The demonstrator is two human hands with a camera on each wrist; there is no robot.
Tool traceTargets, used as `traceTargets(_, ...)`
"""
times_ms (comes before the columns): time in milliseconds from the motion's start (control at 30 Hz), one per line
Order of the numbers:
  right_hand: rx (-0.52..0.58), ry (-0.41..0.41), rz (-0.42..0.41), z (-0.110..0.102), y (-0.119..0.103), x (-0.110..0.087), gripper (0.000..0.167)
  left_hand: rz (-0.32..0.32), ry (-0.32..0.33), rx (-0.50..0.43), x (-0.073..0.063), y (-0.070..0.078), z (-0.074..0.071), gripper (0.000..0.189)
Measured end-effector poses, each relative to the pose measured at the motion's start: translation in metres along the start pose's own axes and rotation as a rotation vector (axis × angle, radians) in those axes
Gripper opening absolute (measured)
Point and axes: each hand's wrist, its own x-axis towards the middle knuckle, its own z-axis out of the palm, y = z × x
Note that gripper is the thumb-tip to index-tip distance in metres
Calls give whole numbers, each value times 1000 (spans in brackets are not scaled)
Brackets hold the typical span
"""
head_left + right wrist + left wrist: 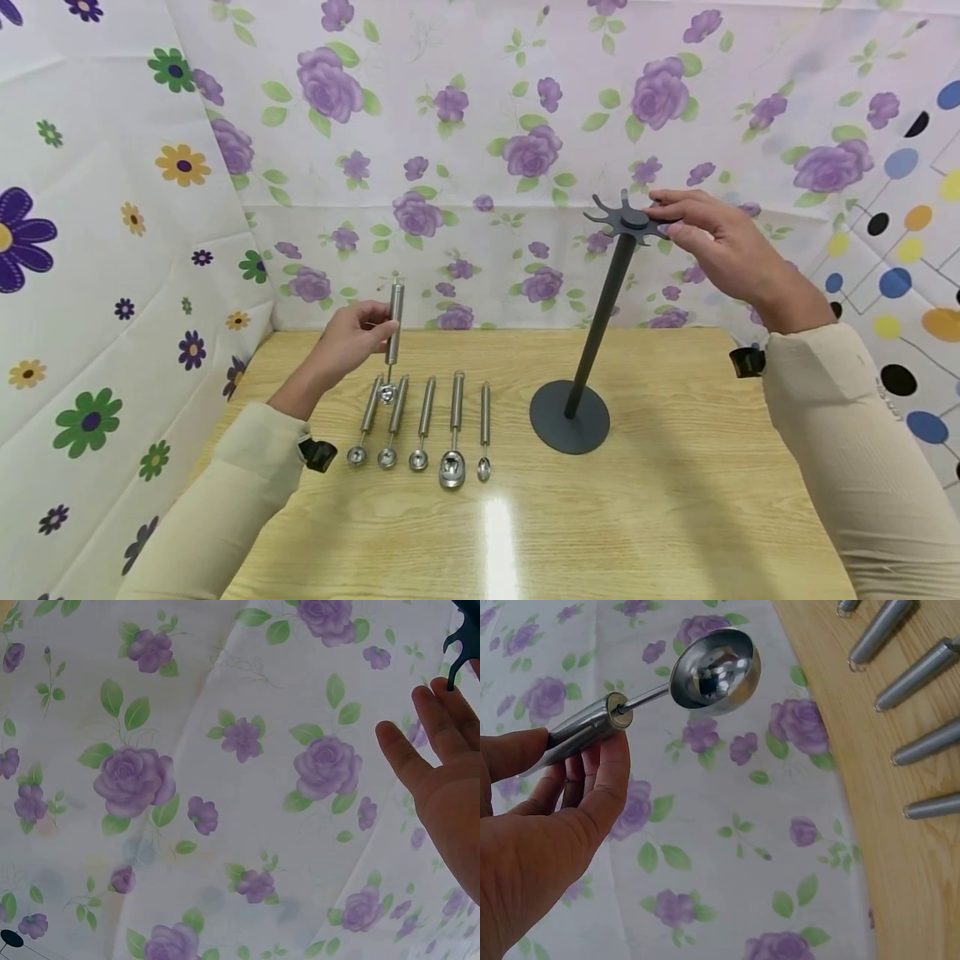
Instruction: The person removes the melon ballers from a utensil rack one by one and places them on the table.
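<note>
My left hand [347,343] grips a steel melon baller [395,321] by its handle, bowl end down, above the back of the table. In the left wrist view the thumb and curled fingers hold the handle, and a shiny round bowl [718,671] sticks out past them. On the right stands a dark hanging rack [600,333] with a round base and a ring of curved hooks on top. My right hand [723,246] holds that hooked top at its right side, thumb and forefinger at the hooks. The other fingers are extended in the right wrist view, beside a hook [455,664].
Several more steel scoops lie in a row on the wooden table [675,517], handles toward the back, among them a larger oval scoop [452,469] and a narrow one [484,468] at the right end. A flowered cloth [480,125] hangs behind the table.
</note>
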Motion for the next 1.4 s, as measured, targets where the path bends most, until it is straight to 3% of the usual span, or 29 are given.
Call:
traceTargets(400, -7, -17, 3, -1, 1, 0, 40, -87, 51, 21, -19, -32, -19, 36)
traceTargets(633, -10, -18, -13, -1, 1, 0, 40, -113, 72, 67, -26, -57, -27, 32)
traceTargets(1000, -27, -7, -12, -1, 1, 0, 40, -190, 79, 135, -29, -106, -28, 42)
traceTargets(1400, -28, -9, 1, -1, 0, -1, 40, -303, 74, 117, -25, -141, -28, 37)
